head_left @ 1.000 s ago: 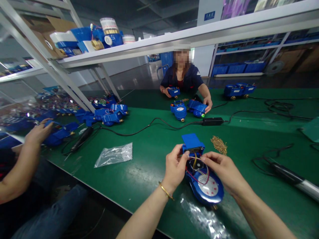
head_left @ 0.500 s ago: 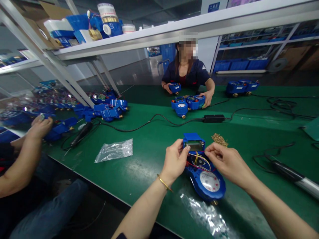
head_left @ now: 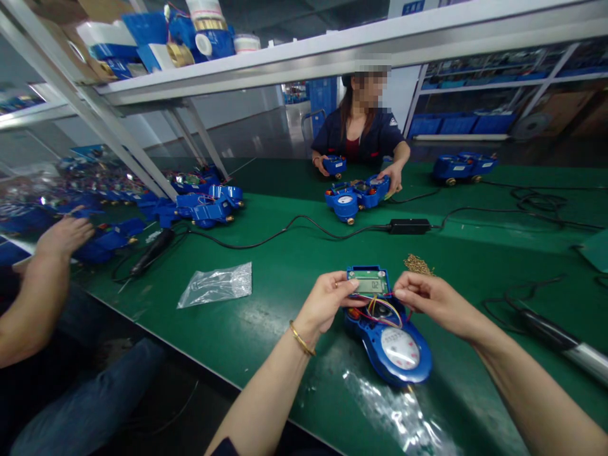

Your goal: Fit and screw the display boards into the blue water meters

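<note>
at the near edge of the bench (head_left: 285, 316), both hands are on one blue meter (head_left: 396, 354); it lies flat, dial up, on a sheet of clear film (head_left: 399, 415), likely so the face can be read and the housing does not slide. the left hand (head_left: 327, 303) pinches the left edge of the display (head_left: 368, 280), thumb and forefinger closed tight on it; the right hand (head_left: 430, 301) pinches the right corner the same way, fingertips down by the wires (head_left: 382, 308). the display is tipped screen-up over the meter's top end, joined to the body by those red and yellow wires; holding it at both sides looks like a way to spare the short leads any strain.

a heap of brass screws (head_left: 418, 264) sits just behind the right hand, near enough to reach; a driver (head_left: 555, 332) lies well off to the right; a clear bag (head_left: 216, 286) lies to the left. across the bench a co-worker (head_left: 363, 136) handles more meters (head_left: 354, 196); a black adapter (head_left: 408, 226) and its cable run between; at far left another person's hand (head_left: 61, 235) hovers over blue parts.
</note>
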`<action>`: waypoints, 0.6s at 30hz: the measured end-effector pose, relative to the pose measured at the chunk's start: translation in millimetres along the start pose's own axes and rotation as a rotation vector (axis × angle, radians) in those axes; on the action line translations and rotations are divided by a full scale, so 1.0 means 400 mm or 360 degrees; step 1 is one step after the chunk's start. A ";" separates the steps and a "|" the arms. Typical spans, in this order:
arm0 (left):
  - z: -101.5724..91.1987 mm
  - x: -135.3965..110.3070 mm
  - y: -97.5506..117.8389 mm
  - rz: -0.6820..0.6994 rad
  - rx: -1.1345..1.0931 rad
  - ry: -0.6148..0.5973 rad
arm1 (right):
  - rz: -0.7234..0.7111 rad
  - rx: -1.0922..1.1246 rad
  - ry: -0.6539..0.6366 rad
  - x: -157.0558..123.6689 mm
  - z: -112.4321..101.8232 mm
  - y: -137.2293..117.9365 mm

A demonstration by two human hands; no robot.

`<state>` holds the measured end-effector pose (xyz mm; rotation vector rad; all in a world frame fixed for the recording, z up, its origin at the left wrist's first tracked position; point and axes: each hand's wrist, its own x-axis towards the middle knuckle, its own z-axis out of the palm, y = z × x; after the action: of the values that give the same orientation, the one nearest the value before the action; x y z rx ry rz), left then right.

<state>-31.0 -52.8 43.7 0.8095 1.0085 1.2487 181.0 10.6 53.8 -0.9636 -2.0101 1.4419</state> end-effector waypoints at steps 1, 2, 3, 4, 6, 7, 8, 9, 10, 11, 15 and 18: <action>-0.002 0.000 0.002 -0.0033 -0.0025 -0.0028 | -0.0006 -0.0001 0.0003 0.005 0.001 0.004; -0.003 0.000 0.003 -0.0059 -0.0049 -0.0043 | -0.0017 -0.0004 0.0012 0.009 0.002 0.008; -0.004 0.000 0.002 -0.0077 -0.0067 -0.0049 | -0.0036 -0.0012 0.0030 0.012 0.003 0.011; -0.005 0.000 0.001 -0.0088 -0.0078 -0.0050 | -0.0057 -0.0024 0.0060 0.013 0.005 0.014; -0.005 0.000 -0.003 -0.0094 -0.0094 -0.0045 | -0.0091 -0.0057 0.0147 0.012 0.008 0.016; -0.004 0.000 -0.005 -0.0089 -0.0100 -0.0040 | -0.0090 -0.0068 0.0191 0.010 0.009 0.016; -0.003 -0.001 -0.007 -0.0083 -0.0103 -0.0033 | -0.0073 -0.0068 0.0224 0.007 0.011 0.015; -0.001 -0.002 -0.010 -0.0072 -0.0102 -0.0021 | -0.0042 -0.0049 0.0239 0.004 0.014 0.014; 0.002 -0.003 -0.011 -0.0059 -0.0096 -0.0005 | -0.0004 -0.0012 0.0235 0.001 0.017 0.013; 0.006 -0.004 -0.012 -0.0047 -0.0084 0.0012 | 0.0035 0.0041 0.0215 0.000 0.021 0.013; 0.027 -0.006 -0.008 0.0005 -0.0032 0.0086 | 0.0119 0.0311 0.0094 0.004 0.037 0.004; 0.039 -0.011 0.002 0.0041 0.0023 0.0126 | 0.0102 0.0443 0.0043 0.006 0.046 -0.013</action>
<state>-16.8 -56.5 50.9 0.7916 1.0750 1.3053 164.9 0.5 52.5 -0.9271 -1.7151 1.6797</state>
